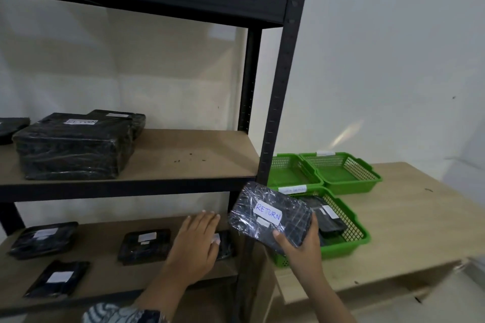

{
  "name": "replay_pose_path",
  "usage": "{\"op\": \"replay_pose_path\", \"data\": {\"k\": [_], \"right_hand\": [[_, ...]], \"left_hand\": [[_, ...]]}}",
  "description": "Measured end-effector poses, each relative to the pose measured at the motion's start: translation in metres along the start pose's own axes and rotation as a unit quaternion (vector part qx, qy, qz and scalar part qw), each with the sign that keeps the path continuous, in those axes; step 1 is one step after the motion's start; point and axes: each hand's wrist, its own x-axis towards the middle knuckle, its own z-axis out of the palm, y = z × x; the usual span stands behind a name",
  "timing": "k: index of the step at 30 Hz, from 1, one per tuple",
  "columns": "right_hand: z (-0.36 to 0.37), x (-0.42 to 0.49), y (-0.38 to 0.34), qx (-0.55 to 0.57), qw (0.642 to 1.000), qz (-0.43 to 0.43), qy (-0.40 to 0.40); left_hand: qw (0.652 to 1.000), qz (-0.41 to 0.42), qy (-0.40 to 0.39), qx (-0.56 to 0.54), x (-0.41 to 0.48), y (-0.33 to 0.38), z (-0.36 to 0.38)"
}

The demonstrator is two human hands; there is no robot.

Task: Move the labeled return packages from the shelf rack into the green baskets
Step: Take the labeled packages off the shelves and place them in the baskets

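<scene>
Right hand (301, 244) grips a RETURN package (270, 214) label-up — lower centre, beside the near basket (349, 244) — while left hand (195, 241) lies open and flat on another.

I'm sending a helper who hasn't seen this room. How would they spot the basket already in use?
Right of the black shelf rack, three green baskets sit on a wooden table. Take the nearest basket: it alone holds a black package.
</scene>
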Motion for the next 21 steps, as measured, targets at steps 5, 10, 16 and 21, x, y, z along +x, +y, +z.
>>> {"op": "replay_pose_path", "data": {"k": [5, 10, 16, 21], "right_hand": [[-0.034, 0.019, 0.044, -0.007, 0.999, 0.030, 0.022], [-0.065, 0.053, 0.074, -0.011, 0.997, 0.075, 0.026], [-0.102, 0.125, 0.102, -0.038, 0.995, 0.086, 0.015], [-0.124, 0.187, 0.118, -0.060, 0.994, 0.092, -0.002]], "left_hand": [[0.999, 0.038, -0.014, -0.003, 0.018, 0.032, 0.026], [0.991, 0.093, -0.040, -0.082, 0.050, 0.077, 0.054], [0.987, 0.116, -0.090, -0.069, 0.100, 0.135, 0.096], [0.990, 0.061, -0.083, -0.091, 0.146, 0.165, 0.121]]}}
